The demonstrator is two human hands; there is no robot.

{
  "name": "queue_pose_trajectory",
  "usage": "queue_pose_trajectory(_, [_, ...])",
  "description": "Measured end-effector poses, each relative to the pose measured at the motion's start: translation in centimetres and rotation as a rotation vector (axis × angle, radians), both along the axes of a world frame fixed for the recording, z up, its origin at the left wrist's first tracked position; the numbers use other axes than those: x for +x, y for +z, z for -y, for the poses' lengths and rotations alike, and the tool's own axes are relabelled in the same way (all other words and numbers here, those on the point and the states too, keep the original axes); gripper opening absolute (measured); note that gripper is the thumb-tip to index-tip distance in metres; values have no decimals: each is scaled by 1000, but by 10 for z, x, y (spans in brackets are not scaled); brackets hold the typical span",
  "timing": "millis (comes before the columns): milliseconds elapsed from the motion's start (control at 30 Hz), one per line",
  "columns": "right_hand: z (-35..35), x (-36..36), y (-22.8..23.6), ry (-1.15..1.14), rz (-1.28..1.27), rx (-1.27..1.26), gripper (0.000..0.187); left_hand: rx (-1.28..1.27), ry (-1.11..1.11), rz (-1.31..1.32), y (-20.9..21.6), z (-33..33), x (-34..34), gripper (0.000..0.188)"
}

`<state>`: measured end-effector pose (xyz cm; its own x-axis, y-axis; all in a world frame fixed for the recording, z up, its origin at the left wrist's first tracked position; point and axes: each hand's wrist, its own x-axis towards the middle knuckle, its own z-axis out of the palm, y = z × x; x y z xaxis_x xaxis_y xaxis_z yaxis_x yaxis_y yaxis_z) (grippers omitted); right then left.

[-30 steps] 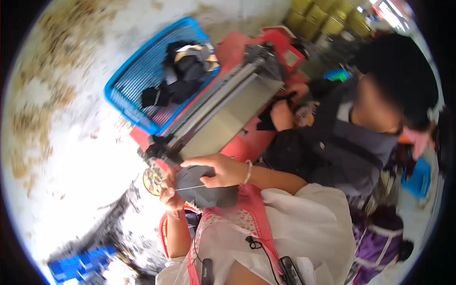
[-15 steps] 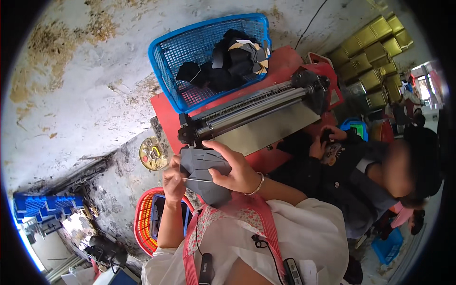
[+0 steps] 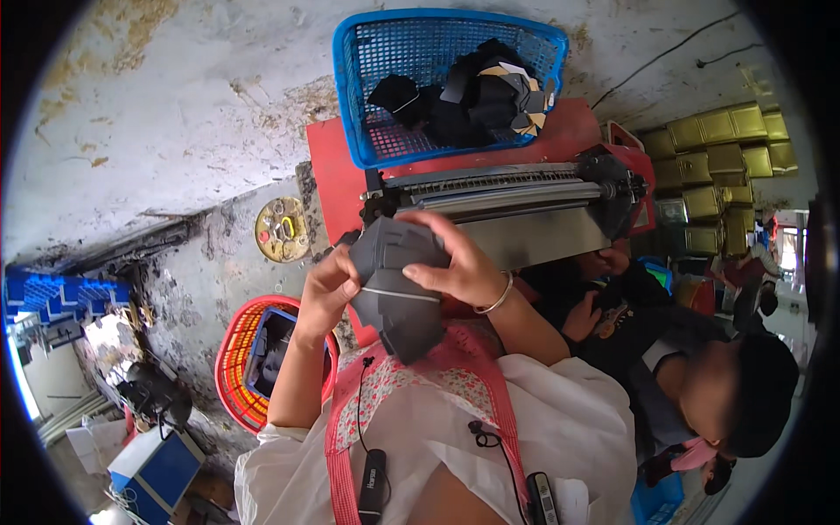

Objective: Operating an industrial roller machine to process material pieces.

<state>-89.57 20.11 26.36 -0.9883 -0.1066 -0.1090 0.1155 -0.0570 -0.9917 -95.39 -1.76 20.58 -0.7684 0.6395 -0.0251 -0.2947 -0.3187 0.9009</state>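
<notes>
Between my hands is a bundle of dark grey flat cut pieces (image 3: 398,249), several layers with slits along their edges. A thin pale elastic band (image 3: 398,294) runs across its middle. My left hand (image 3: 328,284) pinches the bundle's left side, thumb close to the band. From the right, my right hand (image 3: 459,267) wraps over the bundle, thumb on its face and fingers along the top edge; a bracelet (image 3: 497,294) circles that wrist. Just beyond the bundle is a roller machine (image 3: 507,197) with a metal feed plate (image 3: 547,236).
A blue basket (image 3: 348,96) with black and tan pieces stands on the red table (image 3: 332,175). At lower left is a red basket (image 3: 229,372) with a blue-rimmed container inside. A round yellow tin (image 3: 282,229) lies near the wall. A co-worker (image 3: 665,350) sits close on my right.
The pale band, stretched out toward my left hand earlier, now lies across the bundle. My left hand has moved onto the bundle's side. The view has shifted, placing the machine and baskets differently.
</notes>
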Motion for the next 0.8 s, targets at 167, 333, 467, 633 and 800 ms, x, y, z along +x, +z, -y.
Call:
queue_pose_trajectory(167, [-4, -12, 2, -361, 68, -272, 50, 141, 258, 358, -7, 15, 9, 14])
queue_pose_trajectory(333, [-15, -36, 18, -466, -9, -295, 39, -121, 307, 399, -18, 49, 53, 12])
queue_pose_trajectory(467, [-21, -61, 21, -491, -45, -292, 28, -348, 364, 485, -55, 67, 84, 18])
queue_pose_trajectory(633, [33, -45, 2, -157, -26, -73, 32, -459, 355, 430, -78, 87, 122, 35])
queue_pose_trajectory(800, [122, -6, -50, 252, 168, 197, 41, 212, 409, 519, -61, 89, 148, 67])
